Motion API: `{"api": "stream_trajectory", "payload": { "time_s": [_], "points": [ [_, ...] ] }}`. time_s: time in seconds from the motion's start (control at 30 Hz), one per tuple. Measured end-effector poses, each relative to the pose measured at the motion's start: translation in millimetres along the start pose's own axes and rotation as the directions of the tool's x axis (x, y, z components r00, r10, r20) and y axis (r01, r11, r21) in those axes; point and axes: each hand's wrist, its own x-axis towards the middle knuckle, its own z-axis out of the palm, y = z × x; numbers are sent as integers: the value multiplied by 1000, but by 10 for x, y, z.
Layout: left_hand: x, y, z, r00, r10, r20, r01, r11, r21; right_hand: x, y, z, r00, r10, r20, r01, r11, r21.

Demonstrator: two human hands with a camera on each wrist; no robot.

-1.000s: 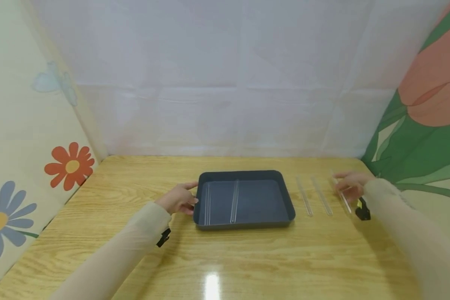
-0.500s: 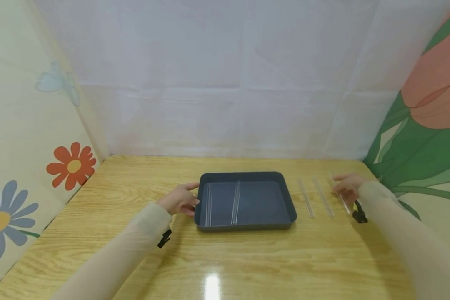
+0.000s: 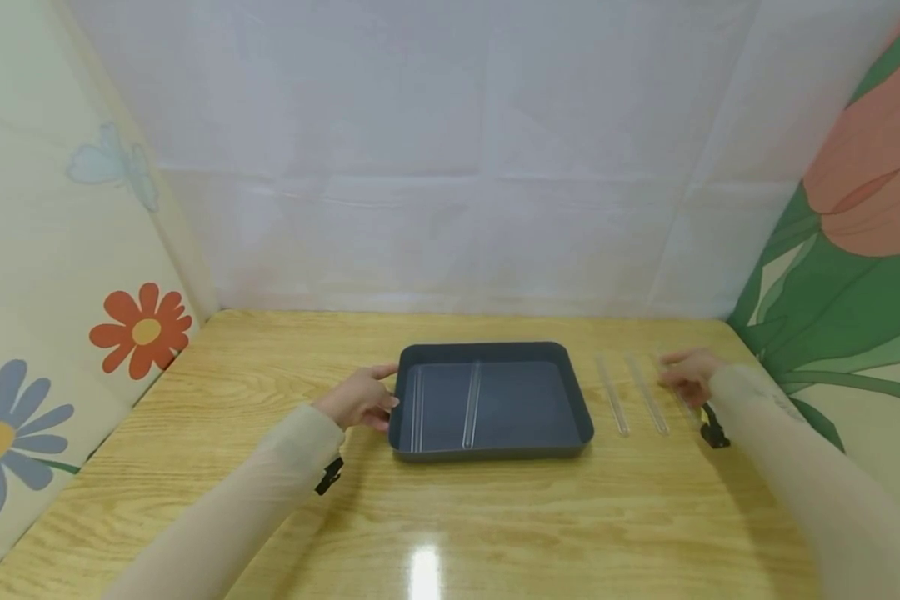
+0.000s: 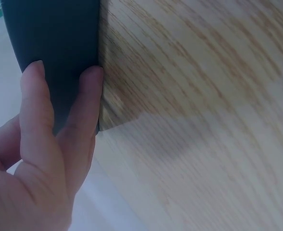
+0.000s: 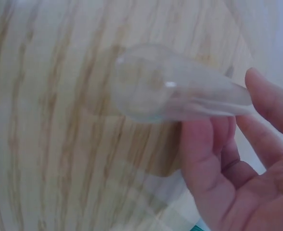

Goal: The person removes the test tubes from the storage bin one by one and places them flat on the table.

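Right now the right hand (image 3: 688,377) has its fingers (image 5: 206,159) curled round a clear glass tube (image 5: 175,91), its grip closed on the tube's near part while the rounded end shows just past the fingertips in the right wrist view. That tube lies to the right of the dark tray (image 3: 581,417), farthest from it of three; whether it is lifted off the table (image 3: 495,517) or touching it cannot be told. Two more clear tubes (image 3: 630,392) lie side by side on the table between the held one and the tray's right wall, near each other but apart.

The left hand (image 3: 360,398) grips the tray's left wall, its fingers (image 4: 35,106) pressed flat against the dark outer side and the thumb up by the rim. Inside the tray two further clear tubes (image 3: 470,404) lie lengthwise in its left half, one close to the left wall, the other nearer the middle. Flower-printed panels stand to the tray's left and right.
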Motion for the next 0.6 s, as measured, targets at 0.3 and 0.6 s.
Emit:
{"api": "stream_trajectory", "payload": {
  "time_s": [0.3,0.6],
  "points": [
    [-4,-3,-11,1000,0,2,0,1000,2,15,31,51,999,-23,-31,23,999,27],
    [8,-6,-18,1000,0,-1,1,1000,9,-6,34,23,999,-24,-33,23,999,-29]
  ]
}}
